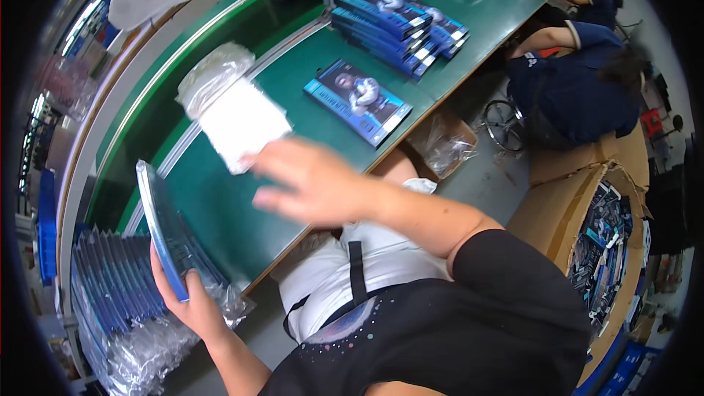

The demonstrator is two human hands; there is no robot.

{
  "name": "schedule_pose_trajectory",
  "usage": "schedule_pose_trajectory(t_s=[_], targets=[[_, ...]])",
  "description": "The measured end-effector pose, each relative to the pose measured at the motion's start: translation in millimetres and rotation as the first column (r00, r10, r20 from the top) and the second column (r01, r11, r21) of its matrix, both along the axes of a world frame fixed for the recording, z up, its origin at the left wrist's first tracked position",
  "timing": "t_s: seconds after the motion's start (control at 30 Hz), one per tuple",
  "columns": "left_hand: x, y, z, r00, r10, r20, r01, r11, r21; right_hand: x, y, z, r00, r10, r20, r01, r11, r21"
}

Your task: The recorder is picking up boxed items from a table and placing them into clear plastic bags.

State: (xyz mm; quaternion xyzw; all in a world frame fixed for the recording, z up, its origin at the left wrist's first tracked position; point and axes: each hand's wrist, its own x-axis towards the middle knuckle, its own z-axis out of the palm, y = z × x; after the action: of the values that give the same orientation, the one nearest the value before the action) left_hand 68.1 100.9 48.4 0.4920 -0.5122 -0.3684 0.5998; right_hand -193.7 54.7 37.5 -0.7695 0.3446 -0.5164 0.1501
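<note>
My left hand [187, 301] grips a thin, flat blue box [165, 231] by its lower end, holding it on edge and tilted; the box has a glossy, clear film look. Over the green table, my right hand [315, 180] is blurred by motion, its thumb and fingers apart with nothing visible in them. Its fingertips are by the lower right edge of a stack of white sheets or sleeves [242, 121]; whether they touch it I cannot tell. Beyond that hand, a blue printed box [359, 100] lies flat on the table.
Stacked blue boxes [385, 26] stand farther along the green table [323, 148]. Crumpled clear plastic [216, 73] lies behind the white stack. At lower left is a row of film-wrapped boxes [125, 279]. Cartons [550, 209] and a seated person [572, 95] are on the right.
</note>
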Motion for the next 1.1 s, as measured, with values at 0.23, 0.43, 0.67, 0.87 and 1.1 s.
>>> schedule_pose_trajectory(t_s=[0.23,0.43,0.67,0.87,1.1], targets=[[21,7,-19,0.142,0.001,0.990,-0.380,0.923,0.053,-87,-48,-55,0.559,-0.686,-0.466,0.771,0.636,-0.013],[-53,-59,-21,0.402,0.198,0.894,0.195,0.936,-0.294,-60,-31,-45,0.644,-0.551,-0.530,0.729,0.652,0.208],[-70,-118,-59,0.403,0.097,0.910,0.299,0.926,-0.231,-44,-5,-29,0.819,-0.574,0.029,0.544,0.791,0.280],[-79,-115,-48,0.517,0.037,0.855,0.309,0.924,-0.226,-69,-15,-74,0.111,-0.156,0.981,-0.951,0.270,0.150],[-75,-110,-33,0.544,-0.048,0.837,0.285,0.949,-0.131,-40,-16,-46,0.369,-0.142,0.919,-0.871,0.292,0.395]])
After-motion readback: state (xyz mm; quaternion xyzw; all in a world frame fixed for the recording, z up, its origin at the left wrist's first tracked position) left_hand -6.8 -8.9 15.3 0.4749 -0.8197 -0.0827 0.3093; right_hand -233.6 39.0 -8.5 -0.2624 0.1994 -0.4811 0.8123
